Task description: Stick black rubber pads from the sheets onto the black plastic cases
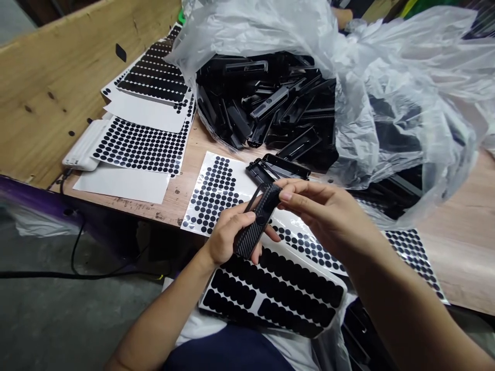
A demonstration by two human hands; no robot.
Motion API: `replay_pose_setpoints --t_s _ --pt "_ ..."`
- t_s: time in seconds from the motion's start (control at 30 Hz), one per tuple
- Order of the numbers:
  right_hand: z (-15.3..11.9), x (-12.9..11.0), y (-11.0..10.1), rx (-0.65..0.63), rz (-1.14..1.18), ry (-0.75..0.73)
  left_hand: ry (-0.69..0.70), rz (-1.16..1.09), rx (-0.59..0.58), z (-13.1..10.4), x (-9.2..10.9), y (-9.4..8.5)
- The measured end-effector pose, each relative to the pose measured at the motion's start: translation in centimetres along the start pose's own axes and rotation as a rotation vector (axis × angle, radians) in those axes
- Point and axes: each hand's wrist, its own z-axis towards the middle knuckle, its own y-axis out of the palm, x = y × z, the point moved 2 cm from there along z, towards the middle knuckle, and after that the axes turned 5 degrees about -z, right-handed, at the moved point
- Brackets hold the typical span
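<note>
My left hand (228,232) is wrapped round a narrow black plastic part (250,234) with a carbon-fibre pattern, tilted up and to the right. Dark round spots show on its face. At the part's upper end, the thumb and fingers of my right hand (309,201) are pinched together against its edge; whether a small sticker is also between them I cannot tell. Below my hands is a sheet of larger black stickers (286,288), above my lap. Just behind them, more black plastic parts (286,167) lie on a white sheet of round black dots (216,196).
A clear plastic bag (263,31) full of black parts stands open at the back, beside another plastic bag (410,118). Stacked sticker sheets (139,147) and a white power bank (85,147) with a cable lie along the wooden board (69,77) on the left.
</note>
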Motion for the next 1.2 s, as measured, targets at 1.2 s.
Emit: replay_pose_setpoints --t_s 1.2 --pt "-0.45 -0.26 0.14 0.141 -0.205 -0.112 0.022 -0.013 -0.015 -0.12 -0.16 -0.09"
